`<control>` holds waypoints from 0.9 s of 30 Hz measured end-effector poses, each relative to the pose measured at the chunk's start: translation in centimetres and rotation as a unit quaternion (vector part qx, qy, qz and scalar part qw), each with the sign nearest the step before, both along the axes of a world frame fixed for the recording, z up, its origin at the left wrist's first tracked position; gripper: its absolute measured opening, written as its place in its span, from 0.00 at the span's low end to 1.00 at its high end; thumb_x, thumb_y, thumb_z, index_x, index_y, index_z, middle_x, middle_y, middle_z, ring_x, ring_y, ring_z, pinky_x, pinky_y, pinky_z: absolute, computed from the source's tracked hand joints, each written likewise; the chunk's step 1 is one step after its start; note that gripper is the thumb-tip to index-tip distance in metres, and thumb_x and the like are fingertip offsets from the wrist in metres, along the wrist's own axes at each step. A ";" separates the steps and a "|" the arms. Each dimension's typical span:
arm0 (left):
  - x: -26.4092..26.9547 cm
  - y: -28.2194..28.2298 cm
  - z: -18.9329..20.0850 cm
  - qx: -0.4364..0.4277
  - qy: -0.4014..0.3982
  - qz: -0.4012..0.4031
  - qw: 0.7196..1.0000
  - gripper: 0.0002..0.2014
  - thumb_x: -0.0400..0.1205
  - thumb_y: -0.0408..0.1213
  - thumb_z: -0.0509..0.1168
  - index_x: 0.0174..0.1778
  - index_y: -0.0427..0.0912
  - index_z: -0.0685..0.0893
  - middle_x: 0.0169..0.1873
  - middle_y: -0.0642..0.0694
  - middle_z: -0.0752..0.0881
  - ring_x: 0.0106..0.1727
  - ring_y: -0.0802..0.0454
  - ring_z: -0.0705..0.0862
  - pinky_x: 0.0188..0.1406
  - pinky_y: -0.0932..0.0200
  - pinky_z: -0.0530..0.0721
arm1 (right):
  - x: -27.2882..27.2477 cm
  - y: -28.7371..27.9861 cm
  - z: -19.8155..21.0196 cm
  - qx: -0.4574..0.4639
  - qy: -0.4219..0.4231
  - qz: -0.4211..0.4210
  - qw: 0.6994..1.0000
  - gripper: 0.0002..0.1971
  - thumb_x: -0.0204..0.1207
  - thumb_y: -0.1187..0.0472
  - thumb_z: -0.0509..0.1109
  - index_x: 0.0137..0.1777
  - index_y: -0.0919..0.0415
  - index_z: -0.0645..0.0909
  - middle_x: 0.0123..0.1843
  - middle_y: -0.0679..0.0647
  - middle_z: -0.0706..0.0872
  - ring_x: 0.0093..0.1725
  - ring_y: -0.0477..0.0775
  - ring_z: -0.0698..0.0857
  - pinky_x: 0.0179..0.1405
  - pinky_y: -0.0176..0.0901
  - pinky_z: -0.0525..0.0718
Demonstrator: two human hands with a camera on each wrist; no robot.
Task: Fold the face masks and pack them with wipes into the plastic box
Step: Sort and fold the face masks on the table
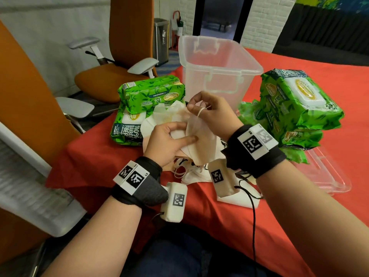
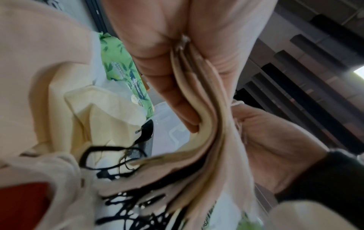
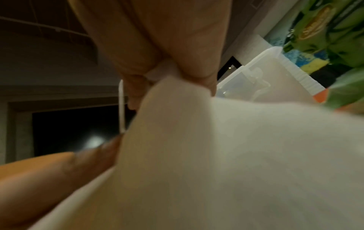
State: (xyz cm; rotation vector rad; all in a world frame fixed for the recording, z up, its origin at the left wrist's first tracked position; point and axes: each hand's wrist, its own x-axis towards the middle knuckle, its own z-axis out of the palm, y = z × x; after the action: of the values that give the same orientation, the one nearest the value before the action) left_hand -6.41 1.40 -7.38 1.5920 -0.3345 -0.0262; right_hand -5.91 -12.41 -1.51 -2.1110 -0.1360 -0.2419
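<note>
A beige face mask [image 1: 196,132] is held up over the red table between both hands. My left hand [image 1: 171,139] grips its folded lower edge [image 2: 204,118] between thumb and fingers. My right hand [image 1: 201,107] pinches the mask's top corner [image 3: 177,87], with the ear loop [image 1: 201,111] wound round a finger. More masks [image 1: 191,168], white and cream with black and white loops, lie piled under the hands. Green wipes packs [image 1: 151,108] are stacked on the left and more wipes packs [image 1: 297,108] on the right. The clear plastic box [image 1: 219,64] stands open behind the hands and looks empty.
The box's clear lid [image 1: 327,172] lies flat at the right under the wipes. Orange office chairs [image 1: 111,76] stand at the table's left side. The red tablecloth [image 1: 239,216] reaches the near edge by my lap.
</note>
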 end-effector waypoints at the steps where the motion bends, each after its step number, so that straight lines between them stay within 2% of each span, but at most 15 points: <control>1: 0.1 0.1 0.0 -0.003 0.000 0.003 1.000 0.13 0.68 0.29 0.77 0.42 0.51 0.88 0.43 0.51 0.89 0.49 0.52 0.86 0.62 0.46 0.82 | -0.2 -0.3 0.0 0.019 -0.003 0.012 1.000 0.10 0.75 0.58 0.71 0.34 0.47 0.78 0.27 0.45 0.74 0.28 0.40 0.70 0.32 0.35 0.67; 3: 0.3 0.4 0.0 -0.012 0.005 0.007 1.000 0.13 0.69 0.27 0.76 0.45 0.47 0.87 0.44 0.49 0.89 0.48 0.53 0.86 0.58 0.51 0.84 | -0.7 -1.2 0.3 0.047 -0.001 0.049 0.998 0.09 0.75 0.62 0.71 0.36 0.47 0.81 0.34 0.51 0.78 0.35 0.44 0.74 0.39 0.34 0.73; 4: 0.4 0.6 0.0 -0.019 0.009 0.009 1.000 0.13 0.69 0.26 0.75 0.46 0.46 0.86 0.43 0.49 0.88 0.46 0.55 0.86 0.56 0.53 0.84 | -1.0 -1.9 0.6 0.044 0.008 0.074 0.996 0.10 0.75 0.67 0.69 0.38 0.50 0.81 0.34 0.50 0.80 0.35 0.41 0.76 0.41 0.29 0.74; 6: 0.7 1.1 -0.2 -0.021 0.012 0.017 1.000 0.14 0.70 0.24 0.74 0.45 0.47 0.86 0.43 0.52 0.88 0.45 0.57 0.85 0.56 0.53 0.84 | -1.6 -3.1 1.4 -0.037 0.054 0.119 0.991 0.12 0.74 0.74 0.68 0.41 0.55 0.82 0.30 0.40 0.82 0.32 0.33 0.77 0.40 0.22 0.73; 7: 0.9 1.3 -0.4 -0.017 0.011 0.023 1.000 0.15 0.70 0.23 0.73 0.44 0.48 0.86 0.43 0.53 0.87 0.45 0.58 0.85 0.57 0.53 0.84 | -1.7 -3.7 1.8 -0.102 0.079 0.122 0.984 0.14 0.72 0.77 0.68 0.42 0.55 0.83 0.29 0.39 0.82 0.31 0.32 0.77 0.39 0.24 0.74; 9: 1.2 1.7 -0.6 -0.005 0.006 0.035 0.999 0.16 0.71 0.23 0.73 0.44 0.50 0.85 0.43 0.56 0.87 0.45 0.60 0.84 0.60 0.54 0.82 | -1.6 -4.8 2.2 -0.207 0.107 0.072 0.970 0.21 0.68 0.82 0.64 0.41 0.52 0.84 0.32 0.40 0.79 0.30 0.31 0.76 0.36 0.25 0.73; 11: 1.4 1.8 -0.8 0.008 -0.004 0.043 0.999 0.16 0.72 0.23 0.72 0.47 0.49 0.85 0.44 0.55 0.86 0.48 0.59 0.84 0.62 0.54 0.80 | -1.5 -5.1 2.5 -0.235 0.103 0.000 0.966 0.25 0.66 0.83 0.56 0.40 0.53 0.85 0.32 0.40 0.75 0.25 0.25 0.74 0.24 0.17 0.68; 12: 1.5 1.8 -0.8 0.012 -0.009 0.045 0.999 0.16 0.72 0.23 0.72 0.49 0.48 0.84 0.45 0.53 0.86 0.49 0.57 0.84 0.62 0.54 0.80 | -1.3 -5.0 2.5 -0.224 0.090 -0.030 0.970 0.25 0.66 0.83 0.54 0.42 0.55 0.85 0.32 0.42 0.75 0.23 0.24 0.74 0.21 0.17 0.67; 14: 1.5 1.6 -0.9 0.012 -0.015 0.044 0.999 0.17 0.72 0.24 0.72 0.50 0.48 0.84 0.47 0.51 0.87 0.52 0.55 0.84 0.62 0.55 0.79 | -1.0 -4.4 2.3 -0.165 0.060 -0.054 0.983 0.22 0.68 0.81 0.55 0.44 0.57 0.83 0.37 0.49 0.81 0.27 0.28 0.77 0.27 0.19 0.70; 15: 1.4 1.5 -0.8 0.010 -0.016 0.040 0.999 0.17 0.72 0.24 0.73 0.49 0.50 0.85 0.47 0.52 0.87 0.52 0.55 0.84 0.62 0.54 0.80 | -0.8 -4.0 2.0 -0.135 0.050 -0.045 0.989 0.19 0.70 0.79 0.58 0.46 0.57 0.82 0.42 0.51 0.83 0.35 0.32 0.79 0.38 0.26 0.77; 17: 1.2 1.3 -0.7 0.015 -0.020 0.027 0.999 0.18 0.72 0.24 0.73 0.47 0.53 0.85 0.46 0.54 0.87 0.52 0.55 0.84 0.62 0.54 0.80 | -0.6 -3.0 1.0 -0.123 0.053 -0.012 0.991 0.11 0.72 0.69 0.68 0.52 0.58 0.82 0.48 0.52 0.84 0.46 0.48 0.82 0.54 0.44 0.79; 19: 1.0 1.1 -0.4 0.013 -0.017 0.011 1.000 0.17 0.72 0.24 0.73 0.48 0.52 0.85 0.46 0.53 0.87 0.50 0.56 0.85 0.61 0.53 0.81 | -0.6 -2.2 0.0 -0.161 0.045 -0.007 0.986 0.10 0.70 0.60 0.75 0.50 0.60 0.82 0.44 0.54 0.84 0.45 0.55 0.82 0.50 0.48 0.79; 22: 0.8 1.3 -0.2 -0.006 -0.005 0.008 1.000 0.15 0.73 0.25 0.72 0.52 0.45 0.85 0.49 0.48 0.88 0.52 0.53 0.85 0.62 0.51 0.82 | -0.9 -1.8 -0.8 -0.133 -0.013 -0.040 0.990 0.14 0.64 0.59 0.80 0.34 0.63 0.77 0.33 0.56 0.80 0.37 0.57 0.78 0.41 0.47 0.76; 24: 0.7 1.4 -0.2 -0.019 0.004 0.014 1.000 0.13 0.74 0.28 0.72 0.53 0.42 0.86 0.51 0.44 0.88 0.56 0.48 0.85 0.65 0.46 0.80 | -1.0 -2.1 -0.9 -0.076 -0.043 -0.051 0.995 0.14 0.64 0.58 0.79 0.34 0.65 0.77 0.38 0.63 0.82 0.41 0.61 0.81 0.45 0.51 0.79; 27: 0.4 1.4 0.1 -0.045 0.024 0.005 0.999 0.11 0.70 0.38 0.73 0.47 0.44 0.87 0.48 0.46 0.89 0.54 0.49 0.85 0.66 0.44 0.80 | -1.1 -2.2 -0.2 -0.001 -0.085 -0.034 0.996 0.11 0.68 0.51 0.71 0.41 0.57 0.75 0.40 0.65 0.81 0.42 0.59 0.79 0.46 0.59 0.79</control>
State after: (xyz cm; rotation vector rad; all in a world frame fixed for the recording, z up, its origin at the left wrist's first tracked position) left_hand -6.04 2.84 -7.32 1.5007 -0.2875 -0.0407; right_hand -6.97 -14.62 -1.74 -2.0977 -0.1650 -0.4612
